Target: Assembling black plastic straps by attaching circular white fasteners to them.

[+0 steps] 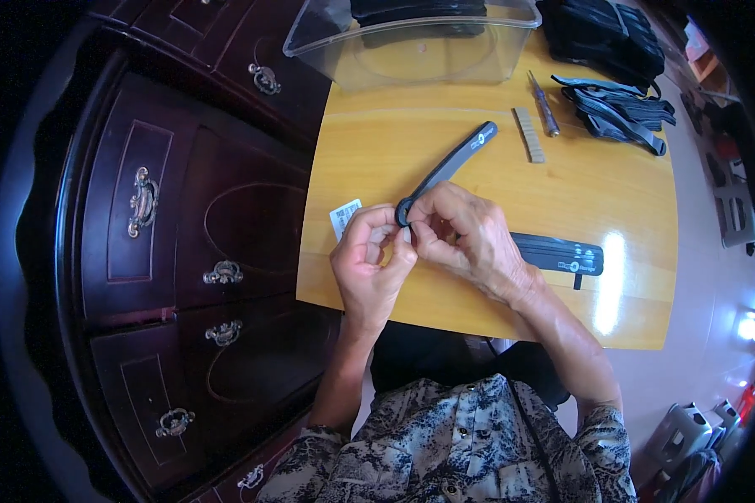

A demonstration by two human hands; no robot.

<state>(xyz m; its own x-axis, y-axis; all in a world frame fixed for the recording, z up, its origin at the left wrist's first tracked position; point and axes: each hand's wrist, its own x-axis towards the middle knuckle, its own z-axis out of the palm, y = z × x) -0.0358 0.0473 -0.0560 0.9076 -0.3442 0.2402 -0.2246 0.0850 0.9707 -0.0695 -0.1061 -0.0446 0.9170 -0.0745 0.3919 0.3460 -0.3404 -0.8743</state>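
Over the near left part of the table, both my hands pinch one end of a black strap [455,162]. That end is curled into a small loop between my fingertips, and the rest of the strap slants away to the far right, with pale print at its rounded tip. My left hand [369,261] is closed on the loop from the left, thumb and fingers together. From the right, my right hand [476,237] grips the same loop, its fingers bent. Beside my left hand a white printed label [344,216] is partly hidden. A flat stack of black straps [562,254] lies by my right wrist.
The yellow wooden table [369,142] holds a clear plastic bin [419,65] with black items inside, a thin pointed tool [544,105], a tan strip [528,136], a strap bundle [617,113] and a black pile [600,38]. Dark wooden cabinets [184,243] stand close on the left.
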